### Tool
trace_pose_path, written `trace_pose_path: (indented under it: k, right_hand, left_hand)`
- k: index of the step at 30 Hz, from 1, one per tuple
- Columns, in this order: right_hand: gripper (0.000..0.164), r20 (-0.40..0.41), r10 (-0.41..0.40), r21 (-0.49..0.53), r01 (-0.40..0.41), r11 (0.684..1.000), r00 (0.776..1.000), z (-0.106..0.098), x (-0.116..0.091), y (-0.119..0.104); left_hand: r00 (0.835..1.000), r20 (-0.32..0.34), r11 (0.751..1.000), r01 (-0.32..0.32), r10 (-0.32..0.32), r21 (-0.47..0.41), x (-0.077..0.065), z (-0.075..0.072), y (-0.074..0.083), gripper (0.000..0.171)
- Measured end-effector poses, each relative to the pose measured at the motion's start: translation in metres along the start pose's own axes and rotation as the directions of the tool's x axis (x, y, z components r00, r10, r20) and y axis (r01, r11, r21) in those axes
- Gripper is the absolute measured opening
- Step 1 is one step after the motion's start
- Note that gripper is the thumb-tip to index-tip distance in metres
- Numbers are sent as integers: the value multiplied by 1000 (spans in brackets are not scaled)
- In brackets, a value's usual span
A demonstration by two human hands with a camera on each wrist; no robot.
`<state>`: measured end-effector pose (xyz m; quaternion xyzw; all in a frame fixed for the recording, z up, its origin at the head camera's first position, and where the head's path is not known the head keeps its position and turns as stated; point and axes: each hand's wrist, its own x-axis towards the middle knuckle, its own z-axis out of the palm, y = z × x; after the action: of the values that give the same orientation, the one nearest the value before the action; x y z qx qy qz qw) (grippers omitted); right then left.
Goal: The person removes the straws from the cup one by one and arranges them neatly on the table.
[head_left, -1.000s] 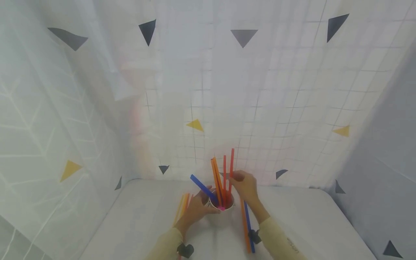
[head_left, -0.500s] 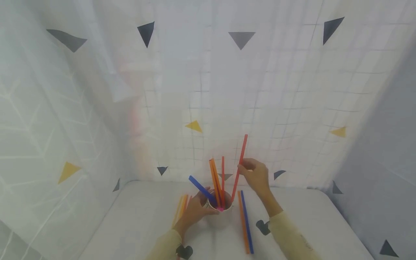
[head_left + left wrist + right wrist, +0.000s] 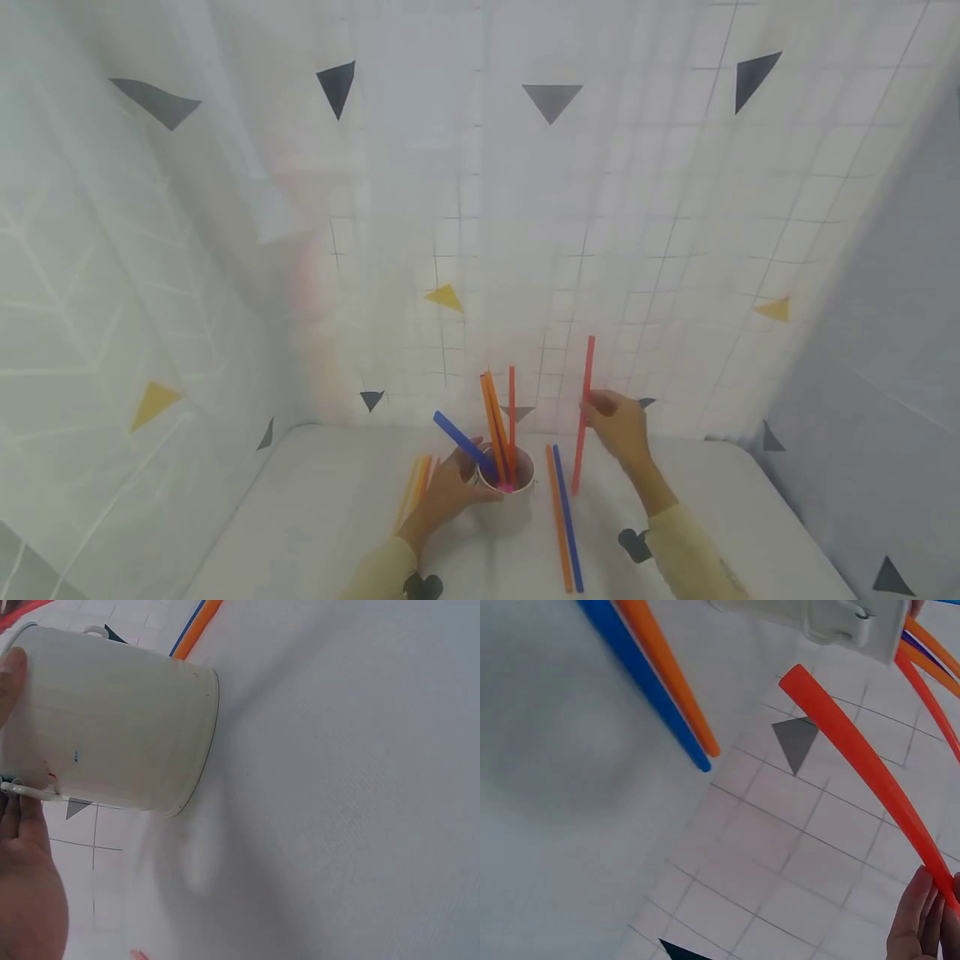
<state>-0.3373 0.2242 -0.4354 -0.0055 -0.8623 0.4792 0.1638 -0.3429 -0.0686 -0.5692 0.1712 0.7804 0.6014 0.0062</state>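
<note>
A small white bucket (image 3: 506, 518) with side handles stands on the table. My left hand (image 3: 447, 493) grips it near the rim, thumb on one side and fingers on the other, as the left wrist view also shows. Out of the bucket rise a blue straw (image 3: 456, 433) leaning left, orange straws (image 3: 492, 417) and a red straw (image 3: 512, 408). A bit of pink (image 3: 506, 488) shows at its front rim. My right hand (image 3: 621, 425) pinches another red straw (image 3: 580, 450) around its middle, nearly upright, to the right of the bucket. Its lower end (image 3: 802, 682) points toward the table.
Right of the bucket, an orange straw (image 3: 558, 521) and a blue straw (image 3: 567, 521) lie side by side. Several yellow, orange and red straws (image 3: 410, 487) lie left, partly behind my left arm. Patterned cloth (image 3: 555, 208) hangs behind the white table (image 3: 712, 492).
My right hand has drawn the red straw up out of the bucket and carried it rightward, then lowered it slightly. The left hand keeps its grip on the bucket.
</note>
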Motion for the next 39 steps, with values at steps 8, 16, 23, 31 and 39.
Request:
trace_pose_path:
  k: [8,16,23,31,39]
  right_hand:
    - [42,78,75,-14,-74,997,994,15,-9,46]
    - [38,119,143,25,-147,989,983,30,-17,76]
    - [36,167,243,-23,-243,970,955,42,-20,93]
    - [37,236,298,-115,-278,954,925,49,-24,107]
    - [36,243,317,-181,-278,943,917,53,-25,115]
  left_hand:
    - [1000,4,1000,20,-20,-4,-1,0,2,109]
    - [1000,-6,999,22,-22,42,0,1,4,108]
    - [1000,-8,998,13,-13,58,2,1,2,111]
    - [1000,-10,998,21,-21,55,0,-1,5,112]
    - [999,-14,996,53,-52,68,-1,0,7,111]
